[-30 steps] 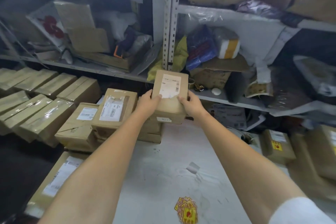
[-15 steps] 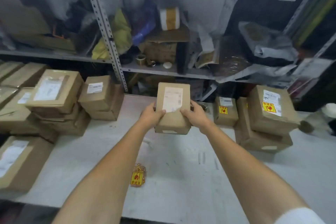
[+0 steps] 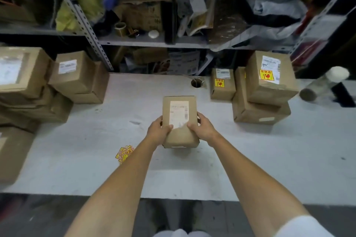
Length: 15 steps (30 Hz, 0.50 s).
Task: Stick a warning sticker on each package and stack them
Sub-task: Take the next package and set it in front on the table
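white shipping label point(image 3: 178, 113) on the brown cardboard package point(image 3: 181, 138) is too blurry to read, yellow warning sticker pile point(image 3: 124, 154) partly hidden behind left forearm point(image 3: 123, 188).

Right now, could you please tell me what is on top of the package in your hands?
A white shipping label lies on the package, with no warning sticker showing. The thumbs of the left hand and right hand cover its lower corners.

On my feed the left hand point(image 3: 158, 132) and right hand point(image 3: 204, 131) are bare, forearms point(image 3: 119, 184) uncovered, with a white short sleeve point(image 3: 306, 227) at five o'clock and a white rounded patch point(image 3: 181, 234) at six.
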Tool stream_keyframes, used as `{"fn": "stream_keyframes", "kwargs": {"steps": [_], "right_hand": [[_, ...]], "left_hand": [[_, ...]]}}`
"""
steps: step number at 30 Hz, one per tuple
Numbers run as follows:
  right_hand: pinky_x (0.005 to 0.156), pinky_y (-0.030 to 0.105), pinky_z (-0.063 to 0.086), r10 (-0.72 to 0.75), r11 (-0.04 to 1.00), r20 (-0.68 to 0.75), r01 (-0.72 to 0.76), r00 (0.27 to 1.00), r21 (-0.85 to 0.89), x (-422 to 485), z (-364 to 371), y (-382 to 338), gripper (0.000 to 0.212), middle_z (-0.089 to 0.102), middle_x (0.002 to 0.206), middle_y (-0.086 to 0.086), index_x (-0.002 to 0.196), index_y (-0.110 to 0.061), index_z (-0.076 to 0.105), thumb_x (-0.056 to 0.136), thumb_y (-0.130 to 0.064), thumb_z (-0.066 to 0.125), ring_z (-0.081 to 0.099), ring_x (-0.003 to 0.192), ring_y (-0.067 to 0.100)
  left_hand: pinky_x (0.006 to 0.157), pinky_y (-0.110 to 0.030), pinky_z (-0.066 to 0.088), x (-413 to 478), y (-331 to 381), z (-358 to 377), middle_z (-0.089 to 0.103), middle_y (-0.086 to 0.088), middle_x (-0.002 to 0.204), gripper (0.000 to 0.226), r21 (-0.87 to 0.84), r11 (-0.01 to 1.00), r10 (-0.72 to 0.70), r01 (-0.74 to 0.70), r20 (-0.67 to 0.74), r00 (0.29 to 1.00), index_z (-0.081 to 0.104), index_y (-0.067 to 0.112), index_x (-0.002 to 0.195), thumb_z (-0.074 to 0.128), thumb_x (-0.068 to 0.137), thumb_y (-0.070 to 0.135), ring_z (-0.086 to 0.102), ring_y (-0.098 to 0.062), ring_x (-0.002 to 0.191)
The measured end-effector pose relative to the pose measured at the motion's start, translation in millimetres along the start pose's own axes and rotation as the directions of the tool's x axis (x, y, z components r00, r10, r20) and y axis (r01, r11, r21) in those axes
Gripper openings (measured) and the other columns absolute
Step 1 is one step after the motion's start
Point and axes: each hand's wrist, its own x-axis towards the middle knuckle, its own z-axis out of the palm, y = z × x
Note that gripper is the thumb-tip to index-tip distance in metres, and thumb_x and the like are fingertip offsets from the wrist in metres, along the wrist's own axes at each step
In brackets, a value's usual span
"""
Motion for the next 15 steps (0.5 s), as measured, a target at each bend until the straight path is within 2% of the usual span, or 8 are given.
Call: {"fn": "stream_keyframes", "kwargs": {"steps": [3, 10, 15], "right_hand": [[0.100, 0.046, 0.051, 0.023, 1.000, 0.020, -0.023, 1.000, -0.002, -3.1, 10.8, 6.9, 0.058, 0.058, 0.133, -0.001, 0.142, -0.027, 0.043, 0.089, -0.018, 0.065, 0.056, 0.117, 0.018], [0.094, 0.047, 0.054, 0.098, 0.995, 0.018, -0.098, 0.995, -0.009, -3.3, 25.3, 13.9, 0.055, 0.058, 0.128, -0.002, 0.142, -0.028, 0.043, 0.091, -0.024, 0.065, 0.058, 0.114, 0.022], [0.100, 0.045, 0.049, 0.075, 0.996, -0.040, -0.077, 0.996, -0.041, -3.0, 32.3, 19.3, 0.053, 0.059, 0.130, 0.000, 0.142, -0.023, 0.043, 0.093, -0.023, 0.064, 0.057, 0.114, 0.022]], "left_hand": [[0.094, -0.047, 0.053, 0.8, -19.3, -0.7, 0.065, 0.001, 0.123, 0.046, 0.011, 1.000, 0.002, -0.002, -0.003, 1.000, 0.055, 0.025, 0.133, 0.063, 0.089, 0.019, 0.061, -0.023, 0.109], [0.097, -0.047, 0.051, 6.5, -40.5, -1.4, 0.065, -0.003, 0.125, 0.047, 0.022, 1.000, -0.021, 0.021, 0.032, 0.999, 0.055, 0.022, 0.135, 0.063, 0.089, 0.020, 0.061, -0.025, 0.111], [0.098, -0.046, 0.050, 5.6, -44.9, 2.0, 0.063, -0.002, 0.128, 0.047, 0.020, 1.000, -0.002, 0.002, 0.025, 1.000, 0.052, 0.023, 0.137, 0.062, 0.091, 0.019, 0.059, -0.025, 0.113]]}}
